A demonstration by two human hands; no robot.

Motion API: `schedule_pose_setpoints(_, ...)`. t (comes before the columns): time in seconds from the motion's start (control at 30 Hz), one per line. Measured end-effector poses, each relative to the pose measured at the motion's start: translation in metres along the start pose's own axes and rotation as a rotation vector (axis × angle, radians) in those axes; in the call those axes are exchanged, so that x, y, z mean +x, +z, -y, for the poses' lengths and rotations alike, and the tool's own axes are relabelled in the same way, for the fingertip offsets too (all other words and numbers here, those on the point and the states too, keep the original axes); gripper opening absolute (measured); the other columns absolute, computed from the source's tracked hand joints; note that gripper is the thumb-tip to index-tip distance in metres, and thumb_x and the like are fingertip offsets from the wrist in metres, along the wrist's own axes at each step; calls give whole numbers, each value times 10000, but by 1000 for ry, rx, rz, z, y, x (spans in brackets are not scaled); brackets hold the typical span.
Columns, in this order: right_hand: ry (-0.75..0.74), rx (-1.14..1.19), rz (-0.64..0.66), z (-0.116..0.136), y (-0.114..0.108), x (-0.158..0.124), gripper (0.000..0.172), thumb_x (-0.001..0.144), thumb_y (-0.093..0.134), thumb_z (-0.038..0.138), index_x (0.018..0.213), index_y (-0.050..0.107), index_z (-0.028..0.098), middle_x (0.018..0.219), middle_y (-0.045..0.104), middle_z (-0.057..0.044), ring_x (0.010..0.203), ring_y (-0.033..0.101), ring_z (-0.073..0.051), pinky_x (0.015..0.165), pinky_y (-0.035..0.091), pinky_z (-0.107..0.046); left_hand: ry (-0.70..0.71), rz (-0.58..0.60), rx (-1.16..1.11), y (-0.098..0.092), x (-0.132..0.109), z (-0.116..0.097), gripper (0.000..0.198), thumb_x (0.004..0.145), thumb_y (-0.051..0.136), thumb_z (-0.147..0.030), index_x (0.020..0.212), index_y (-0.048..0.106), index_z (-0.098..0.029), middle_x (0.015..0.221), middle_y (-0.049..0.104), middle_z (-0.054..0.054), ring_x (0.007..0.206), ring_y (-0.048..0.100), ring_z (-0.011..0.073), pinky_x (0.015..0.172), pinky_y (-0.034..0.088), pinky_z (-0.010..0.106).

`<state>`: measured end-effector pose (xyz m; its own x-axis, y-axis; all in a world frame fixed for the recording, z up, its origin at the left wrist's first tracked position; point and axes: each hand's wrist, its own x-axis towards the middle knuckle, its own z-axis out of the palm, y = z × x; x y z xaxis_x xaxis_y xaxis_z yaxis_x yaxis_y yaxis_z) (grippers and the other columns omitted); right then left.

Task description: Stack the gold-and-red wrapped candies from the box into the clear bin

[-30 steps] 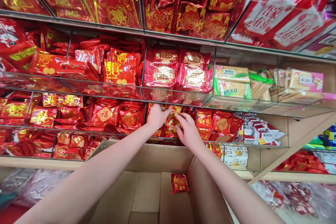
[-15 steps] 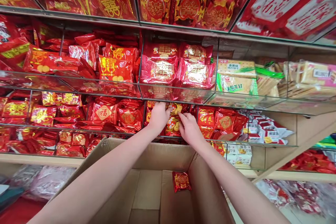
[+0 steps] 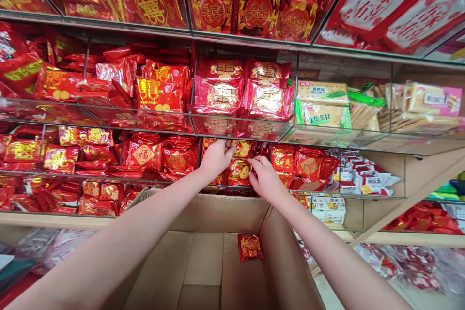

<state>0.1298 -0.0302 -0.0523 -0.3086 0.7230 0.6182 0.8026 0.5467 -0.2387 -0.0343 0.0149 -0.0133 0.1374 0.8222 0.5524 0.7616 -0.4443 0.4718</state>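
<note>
Both my hands reach into a clear-fronted compartment of small red biscuit packets below the middle shelf. My left hand [image 3: 217, 159] has its fingers closed at the left edge of an upper biscuit packet [image 3: 242, 148]; some fingertips are hidden behind it. Just below lies another biscuit packet [image 3: 239, 170], red and gold with round biscuits printed on it. The bent fingers and thumb of my right hand [image 3: 267, 175] grip its right edge. Under my forearms stands an open cardboard box [image 3: 225, 210], with a single red packet [image 3: 250, 247] on its bottom.
Clear dividers [image 3: 298, 82] split the shelves into compartments. Red double-happiness packets [image 3: 223, 94] fill the shelf above my hands. To the right are soda cracker packs [image 3: 321, 104] and white-and-red packets [image 3: 366, 174]. A wooden ledge [image 3: 47, 219] runs below, with plastic-wrapped goods [image 3: 54, 249] under it.
My left hand has shifted slightly left, and the fingers of my right hand have dropped a little along the lower packet. More of both packets shows between my hands. The view has moved slightly.
</note>
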Motion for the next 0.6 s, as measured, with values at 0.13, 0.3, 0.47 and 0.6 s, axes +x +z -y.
schedule_pose_setpoints(0.13, -11, 11, 23, 1, -11, -3, 317, 760, 436, 135, 1062, 527, 103, 1013, 470, -118, 948, 479, -194, 858, 416, -315, 15, -33, -52, -4, -8, -3, 182, 831, 466, -315, 835, 515, -140, 677, 551, -7, 584, 529, 121, 569, 413, 253)
schedule_pose_setpoints(0.3, -18, 52, 224, 15, -24, -25, 199, 792, 403, 146, 830, 598, 161, 809, 568, -63, 767, 536, -160, 725, 435, -285, 59, 137, -147, -28, -41, -7, 187, 831, 413, -355, 832, 480, -181, 652, 502, -29, 574, 483, 109, 539, 369, 208)
schedule_pose_setpoints(0.47, 38, 130, 768, 26, 12, -66, 93, 564, 657, 256, 533, 584, 207, 537, 562, 1, 557, 553, -148, 541, 419, -241, 128, 611, -185, -40, -116, 10, 133, 772, 480, -311, 737, 564, -213, 581, 527, -35, 523, 474, 113, 499, 350, 203)
schedule_pose_setpoints(0.6, 260, 213, 848, 21, 76, -82, 416, 242, 754, 199, 275, 340, 215, 302, 377, 62, 423, 522, -155, 495, 434, -261, 151, 1086, -169, -24, -193, 35, 81, 536, 673, -227, 585, 609, -238, 468, 530, -35, 411, 471, 154, 406, 330, 236)
